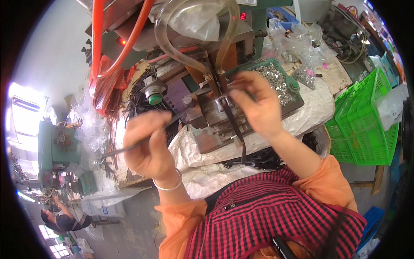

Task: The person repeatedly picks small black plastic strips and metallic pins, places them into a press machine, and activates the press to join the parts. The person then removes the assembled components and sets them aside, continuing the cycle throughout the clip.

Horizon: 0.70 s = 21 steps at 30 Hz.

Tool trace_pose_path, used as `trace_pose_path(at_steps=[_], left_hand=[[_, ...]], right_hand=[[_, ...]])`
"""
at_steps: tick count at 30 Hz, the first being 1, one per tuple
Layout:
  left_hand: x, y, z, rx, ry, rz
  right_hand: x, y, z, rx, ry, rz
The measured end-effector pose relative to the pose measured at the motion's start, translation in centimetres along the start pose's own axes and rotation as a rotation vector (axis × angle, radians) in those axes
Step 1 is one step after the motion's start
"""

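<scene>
My left hand (148,149) is raised left of the machine, fingers closed round a thin black strip (123,150) whose end sticks out to the left. At the metal fixture (222,103), my right hand (258,103) is held with thumb and fingers curled toward the machine's upright tips (217,82); what they pinch, if anything, is blurred and too small to tell. Another black strip (235,125) runs through the fixture and hangs over its front edge. Right behind my right hand, a green tray (294,86) holds a heap of small shiny metal pieces.
Clear hoses (161,34) and orange hoses (95,39) loop down over the machine. A green-capped button (155,99) stands to its left. Black strips (138,95) lie behind my left hand. Plastic bags (302,47) and a green crate (362,125) are right. Another person (64,220) works far left.
</scene>
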<state>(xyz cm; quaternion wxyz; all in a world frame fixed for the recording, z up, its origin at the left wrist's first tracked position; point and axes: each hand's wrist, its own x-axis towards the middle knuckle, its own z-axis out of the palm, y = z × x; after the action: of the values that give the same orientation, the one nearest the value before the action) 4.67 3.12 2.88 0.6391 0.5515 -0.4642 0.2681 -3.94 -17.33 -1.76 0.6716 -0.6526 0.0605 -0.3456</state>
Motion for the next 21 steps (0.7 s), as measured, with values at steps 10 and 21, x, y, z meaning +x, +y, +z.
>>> trace_pose_path(at_steps=[10, 21], left_hand=[[1.1, -0.6, 1.4, 0.066, 0.098, -0.15], [-1.4, 1.5, 2.5, 0.411, -0.287, 0.162]], right_hand=[[0.5, -0.6, 1.3, 0.113, -0.061, 0.161], [0.5, -2.2, -4.2, -0.651, -0.309, -0.346]])
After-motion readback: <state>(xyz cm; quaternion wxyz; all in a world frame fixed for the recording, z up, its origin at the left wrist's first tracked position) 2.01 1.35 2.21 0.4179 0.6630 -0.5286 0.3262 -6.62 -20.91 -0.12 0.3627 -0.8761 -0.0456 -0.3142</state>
